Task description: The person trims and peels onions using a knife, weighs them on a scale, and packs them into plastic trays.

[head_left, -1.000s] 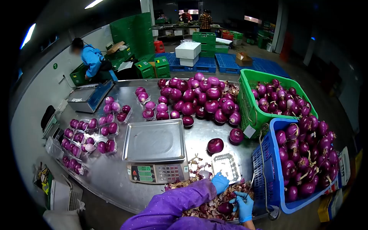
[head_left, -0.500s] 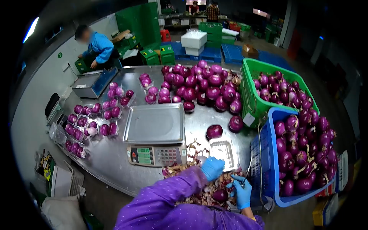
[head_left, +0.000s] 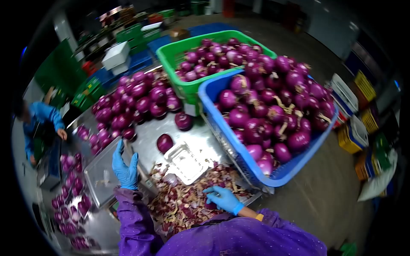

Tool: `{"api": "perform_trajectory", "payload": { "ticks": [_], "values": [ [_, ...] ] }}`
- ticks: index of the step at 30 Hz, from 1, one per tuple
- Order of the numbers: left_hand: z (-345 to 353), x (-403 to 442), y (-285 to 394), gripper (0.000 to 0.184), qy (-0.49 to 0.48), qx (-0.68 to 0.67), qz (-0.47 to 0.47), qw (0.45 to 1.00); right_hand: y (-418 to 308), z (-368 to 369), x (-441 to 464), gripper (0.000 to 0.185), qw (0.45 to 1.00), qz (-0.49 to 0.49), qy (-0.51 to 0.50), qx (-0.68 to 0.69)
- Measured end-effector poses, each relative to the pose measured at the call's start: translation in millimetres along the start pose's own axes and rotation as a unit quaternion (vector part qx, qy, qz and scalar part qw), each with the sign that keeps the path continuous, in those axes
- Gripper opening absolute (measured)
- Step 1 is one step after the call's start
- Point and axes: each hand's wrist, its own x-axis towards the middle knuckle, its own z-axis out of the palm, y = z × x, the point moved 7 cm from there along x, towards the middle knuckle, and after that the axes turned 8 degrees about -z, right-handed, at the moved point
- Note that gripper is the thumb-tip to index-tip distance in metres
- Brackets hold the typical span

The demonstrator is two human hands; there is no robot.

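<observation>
My left hand (head_left: 125,167), in a blue glove, is raised beside the scale's metal pan (head_left: 97,181); its thumb and fingers are apart and nothing is in it. Bent fingers show on my gloved right hand (head_left: 225,199), which is above the heap of onion skins (head_left: 183,209). A small dark thing shows at these fingers, too unclear to name. Partly hidden beneath them is a red onion (head_left: 211,206). Between my hands and farther back lies a clear plastic tray (head_left: 188,164). Two loose red onions, one near the tray (head_left: 164,143) and another behind it (head_left: 183,121), rest on the metal table.
On the right stand a blue crate (head_left: 273,182) and a green crate (head_left: 188,91), both filled with red onions. An onion pile (head_left: 136,98) covers the table's back. Packed onions (head_left: 70,209) sit at left, near a person in a blue jacket (head_left: 45,117).
My view has swung right, towards the crates. My left hand has left the tray's near edge and moved left to the scale, opening out. My right hand remains over the skins.
</observation>
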Motion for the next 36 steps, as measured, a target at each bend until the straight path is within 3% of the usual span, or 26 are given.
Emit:
{"api": "perform_trajectory", "payload": {
  "ticks": [1,3,4,6,8,9,10,13,15,18,20,23,25,27,29,30,31,34,36],
  "values": [
    [19,14,47,0.059,-0.027,-0.1,0.015,0.995,8,-1,1,0.028,1.0,0.009,-0.015,-0.023],
    [67,38,133,0.055,-0.175,-0.169,0.072,0.967,43,-3,7,0.031,0.986,-0.107,0.019,-0.125],
    [94,44,175,0.056,-0.23,-0.192,0.109,0.948,51,-3,6,0.032,0.988,-0.085,-0.003,-0.133],
    [157,54,234,0.06,-0.267,-0.119,0.267,0.918,52,-4,1,0.03,0.982,-0.104,-0.01,-0.157],
    [231,60,267,0.073,-0.278,0.036,0.358,0.89,48,-6,-5,0.029,0.982,-0.125,-0.006,-0.139],
    [264,63,276,0.076,-0.304,0.12,0.347,0.879,45,-9,-8,0.029,0.988,-0.076,-0.031,-0.134],
    [294,72,286,0.075,-0.313,0.077,0.39,0.862,43,-14,-11,0.03,0.986,-0.092,-0.009,-0.137],
    [345,107,305,0.076,-0.31,-0.058,0.178,0.932,36,-30,-20,0.03,0.988,-0.103,0.022,-0.111],
    [358,119,325,0.079,-0.258,0.014,0.18,0.949,43,-37,-21,0.03,0.994,-0.06,0.023,-0.09],
    [404,126,326,0.085,-0.359,0.151,0.184,0.903,48,-41,-19,0.031,0.989,-0.089,0.016,-0.114],
    [422,128,317,0.083,-0.381,0.093,0.175,0.903,35,-45,-24,0.028,0.987,-0.117,0.004,-0.108],
    [397,129,324,0.078,-0.302,-0.035,0.229,0.924,37,-51,-24,0.025,0.985,-0.135,0.038,-0.101],
    [347,128,328,0.076,-0.311,-0.143,0.124,0.931,49,-50,-23,0.028,0.989,-0.123,0.034,-0.073],
    [306,116,303,0.075,-0.384,-0.324,0.006,0.865,53,-48,-24,0.027,0.981,-0.155,0.1,0.056],
    [242,94,276,0.07,-0.367,-0.398,-0.009,0.841,49,-50,-20,0.023,0.986,-0.132,0.091,0.048],
    [213,81,263,0.072,-0.373,-0.412,-0.007,0.831,45,-51,-18,0.022,0.988,-0.121,0.085,0.044],
    [193,63,234,0.075,-0.386,-0.425,-0.095,0.813,45,-47,-14,0.021,0.984,-0.109,0.097,0.105],
    [140,18,174,0.08,-0.349,-0.391,-0.16,0.836,23,-50,-13,0.023,0.993,-0.016,0.068,0.096],
    [123,-9,133,0.083,-0.329,-0.351,-0.215,0.85,3,-50,-3,0.022,0.985,-0.106,0.098,0.098]
  ]
}}
